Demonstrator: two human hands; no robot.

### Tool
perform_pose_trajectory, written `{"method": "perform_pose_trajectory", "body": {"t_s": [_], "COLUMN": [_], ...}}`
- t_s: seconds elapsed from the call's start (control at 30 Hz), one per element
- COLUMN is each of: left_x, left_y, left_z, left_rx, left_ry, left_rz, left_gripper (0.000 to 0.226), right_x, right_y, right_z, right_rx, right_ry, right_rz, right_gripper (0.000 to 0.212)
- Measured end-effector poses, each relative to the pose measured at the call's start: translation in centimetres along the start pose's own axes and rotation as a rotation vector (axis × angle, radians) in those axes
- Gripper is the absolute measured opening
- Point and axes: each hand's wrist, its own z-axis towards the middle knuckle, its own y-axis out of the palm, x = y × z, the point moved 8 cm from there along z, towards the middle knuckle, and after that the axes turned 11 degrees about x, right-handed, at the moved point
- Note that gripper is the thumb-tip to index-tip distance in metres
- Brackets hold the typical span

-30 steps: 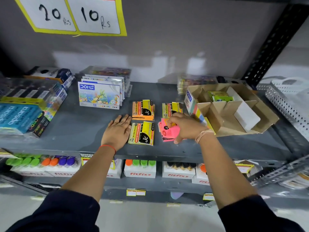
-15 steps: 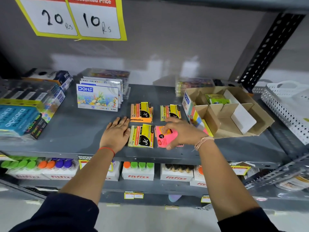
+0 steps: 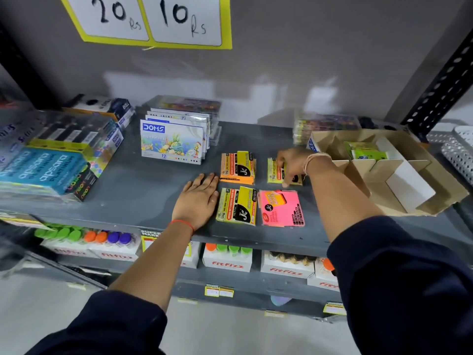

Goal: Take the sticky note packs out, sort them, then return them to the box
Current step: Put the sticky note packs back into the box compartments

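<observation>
Four sticky note piles lie on the grey shelf [image 3: 158, 190]. An orange pack [image 3: 238, 168] is at the back left, a yellow pack [image 3: 236, 205] in front of it, and a pink pack [image 3: 282, 208] lies free at the front right. My right hand [image 3: 291, 165] rests on the back-right yellow pack [image 3: 274, 171], fingers curled around its edges. My left hand [image 3: 201, 197] lies flat on the shelf, just left of the front yellow pack. The open cardboard box [image 3: 414, 201] with dividers stands to the right, holding a green pack [image 3: 364, 151].
DOMS colour boxes [image 3: 172, 142] stand behind the packs. Apsara pencil boxes [image 3: 43, 170] fill the shelf's left end. Clear packs [image 3: 325, 126] sit behind the cardboard box, a white basket [image 3: 458, 152] is far right, and FitFizz bottles [image 3: 227, 257] line the shelf below.
My right hand set the pink pack down at the front right, let go of it and moved back onto the rear yellow pack. The left hand stayed put.
</observation>
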Motion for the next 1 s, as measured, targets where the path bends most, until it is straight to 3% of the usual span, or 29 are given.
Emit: {"method": "perform_pose_trajectory", "body": {"t_s": [0.2, 0.3, 0.4, 0.7, 0.87, 1.0], "left_x": [0.1, 0.0, 0.3, 0.4, 0.2, 0.3], "left_y": [0.1, -0.1, -0.3, -0.3, -0.3, -1.2], "left_z": [0.2, 0.0, 0.0, 0.0, -0.1, -0.4], "left_rx": [-0.002, 0.009, 0.002, -0.015, -0.014, 0.044], "left_ry": [-0.005, -0.009, 0.014, 0.003, -0.005, -0.079], "left_rz": [-0.005, -0.012, 0.011, 0.028, 0.021, -0.134], "left_gripper": [0.048, 0.049, 0.049, 0.050, 0.049, 0.048], "right_x": [-2.8, -7.5, -10.9, -11.6, -11.8, -11.7], "right_y": [-4.6, -3.1, 0.1, 3.6, 3.2, 2.6], "right_z": [-2.3, -5.6, -7.6, -7.4, -7.1, -7.4], "right_rx": [0.286, 0.196, 0.122, 0.085, 0.140, 0.186], "right_ry": [-0.145, -0.320, -0.403, -0.386, -0.389, -0.377], "right_rz": [0.100, 0.232, 0.218, 0.052, 0.061, 0.104], "right_gripper": [0.054, 0.049, 0.052, 0.066, 0.059, 0.057]}}
